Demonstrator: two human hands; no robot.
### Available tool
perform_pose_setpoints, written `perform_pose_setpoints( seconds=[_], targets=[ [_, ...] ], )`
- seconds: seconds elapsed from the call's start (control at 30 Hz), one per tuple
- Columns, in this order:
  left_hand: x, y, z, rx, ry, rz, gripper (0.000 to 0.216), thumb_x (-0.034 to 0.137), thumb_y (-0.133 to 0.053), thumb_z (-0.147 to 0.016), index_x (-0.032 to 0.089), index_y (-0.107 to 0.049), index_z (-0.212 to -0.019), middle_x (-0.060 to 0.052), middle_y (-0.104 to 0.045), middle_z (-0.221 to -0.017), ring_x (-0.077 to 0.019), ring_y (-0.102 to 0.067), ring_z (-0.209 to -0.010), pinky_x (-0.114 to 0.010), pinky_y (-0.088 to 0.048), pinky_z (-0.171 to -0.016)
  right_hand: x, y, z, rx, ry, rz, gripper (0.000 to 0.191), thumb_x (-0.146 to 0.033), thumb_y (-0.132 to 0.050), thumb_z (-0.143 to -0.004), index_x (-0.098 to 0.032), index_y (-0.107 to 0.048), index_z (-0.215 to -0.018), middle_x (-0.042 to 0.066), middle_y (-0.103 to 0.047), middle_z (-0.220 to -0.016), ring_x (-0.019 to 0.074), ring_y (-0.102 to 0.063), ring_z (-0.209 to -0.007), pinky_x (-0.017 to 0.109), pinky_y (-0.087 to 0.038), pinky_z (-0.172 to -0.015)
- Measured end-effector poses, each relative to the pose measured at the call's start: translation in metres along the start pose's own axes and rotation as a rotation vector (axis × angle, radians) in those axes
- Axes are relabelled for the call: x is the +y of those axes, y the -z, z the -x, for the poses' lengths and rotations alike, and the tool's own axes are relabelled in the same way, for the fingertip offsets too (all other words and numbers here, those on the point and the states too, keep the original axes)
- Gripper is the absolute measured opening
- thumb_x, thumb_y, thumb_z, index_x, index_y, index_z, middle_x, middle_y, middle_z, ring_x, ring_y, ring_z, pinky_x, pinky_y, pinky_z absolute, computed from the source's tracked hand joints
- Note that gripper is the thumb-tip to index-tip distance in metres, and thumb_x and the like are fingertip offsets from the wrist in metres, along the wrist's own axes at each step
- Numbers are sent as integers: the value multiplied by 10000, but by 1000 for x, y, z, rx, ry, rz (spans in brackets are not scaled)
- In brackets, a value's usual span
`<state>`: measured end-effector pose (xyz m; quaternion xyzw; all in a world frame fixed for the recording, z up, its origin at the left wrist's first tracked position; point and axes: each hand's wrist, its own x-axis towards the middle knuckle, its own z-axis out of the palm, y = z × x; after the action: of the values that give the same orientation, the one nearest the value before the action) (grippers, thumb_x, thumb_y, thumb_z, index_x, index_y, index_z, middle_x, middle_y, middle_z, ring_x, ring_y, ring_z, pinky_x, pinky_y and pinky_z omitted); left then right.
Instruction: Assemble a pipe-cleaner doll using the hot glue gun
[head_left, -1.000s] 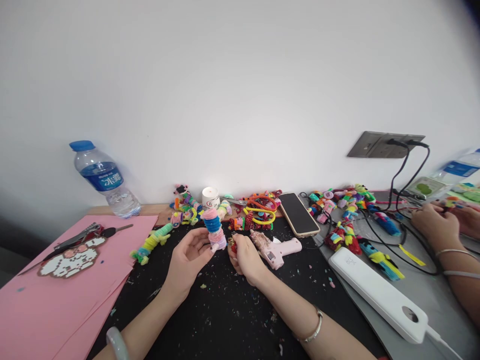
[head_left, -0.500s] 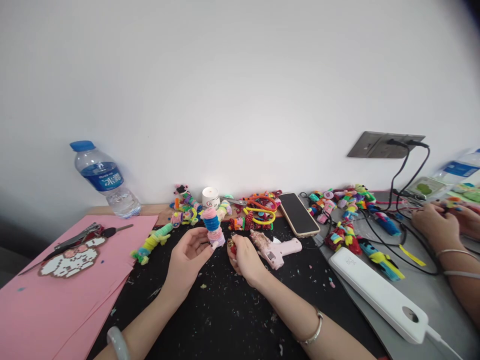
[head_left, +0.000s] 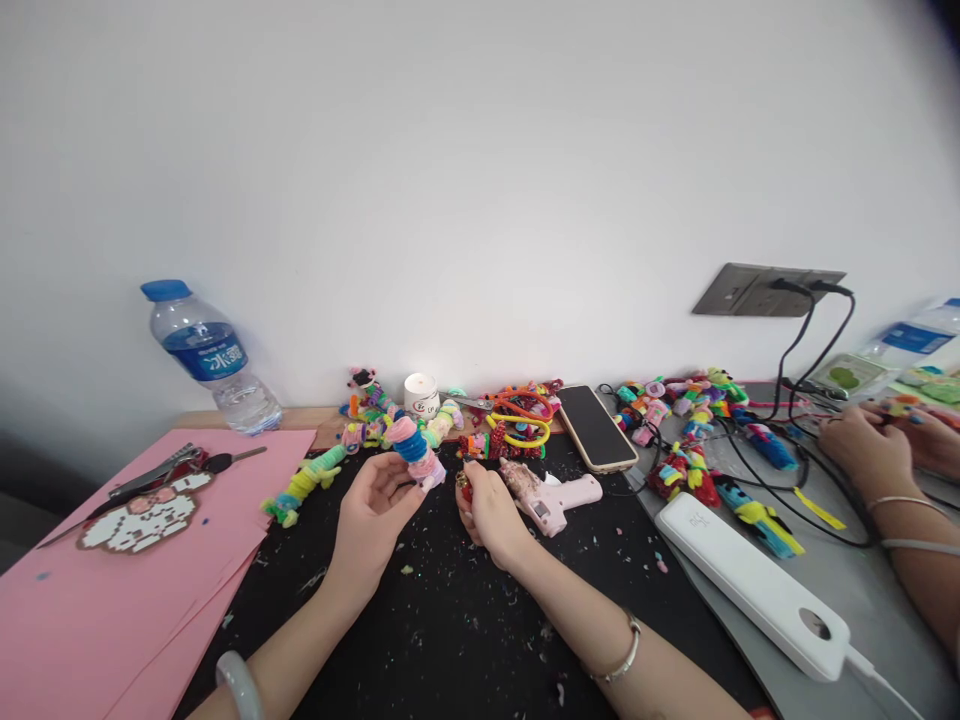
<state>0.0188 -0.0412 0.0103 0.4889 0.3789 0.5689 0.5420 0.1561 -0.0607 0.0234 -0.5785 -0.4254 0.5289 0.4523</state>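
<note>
Between the thumb and fingers of my left hand (head_left: 375, 512) is a fuzzy pipe-cleaner figure (head_left: 412, 447), wound in pink, blue and lilac and tilted to the left. My right hand (head_left: 491, 515) is curled closed beside it, a little apart. A small red and gold bit shows at its fingers, too covered to name. Just right of that hand lies a pink hot glue gun (head_left: 561, 502) with a brown-crusted nozzle end. A green and yellow pipe-cleaner figure (head_left: 304, 487) rests left of my left hand.
Behind my hands are scissors (head_left: 517, 432) with orange and yellow handles, a white paper cup (head_left: 421, 396) and a phone (head_left: 598, 428). Left are pink sheets (head_left: 90, 620) and a leaning water bottle (head_left: 206, 350). A white power bank (head_left: 754, 585) and another person's hand (head_left: 862, 450) are right.
The top of the pipe-cleaner figure in my left hand has tipped to the left. My right hand has barely moved, its fingers still closed.
</note>
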Motion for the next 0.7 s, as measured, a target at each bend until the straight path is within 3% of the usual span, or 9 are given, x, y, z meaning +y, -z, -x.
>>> perform_pose_setpoints(
  seconds=[0.5,0.7],
  targets=[
    [0,-2,1,-4,-39,6,297,181,-693,-672,194,-551,-933,-11,-639,-910,-160,-614,-873,-283,-482,-798,4,-3,-5,-6,18,87,447,-218,-227,-897,-226,-293,-455,-59,-260,-353,89,-254,-331,212,-210,-365],
    [2,-3,1,-1,-34,-7,291,192,-687,-673,193,-540,-924,-11,-627,-903,-165,-609,-862,-295,-479,-792,-2,-2,-2,-28,-11,70,451,-278,-223,-912,-229,-282,-468,-64,-249,-358,82,-231,-329,203,-190,-353]
  ],
)
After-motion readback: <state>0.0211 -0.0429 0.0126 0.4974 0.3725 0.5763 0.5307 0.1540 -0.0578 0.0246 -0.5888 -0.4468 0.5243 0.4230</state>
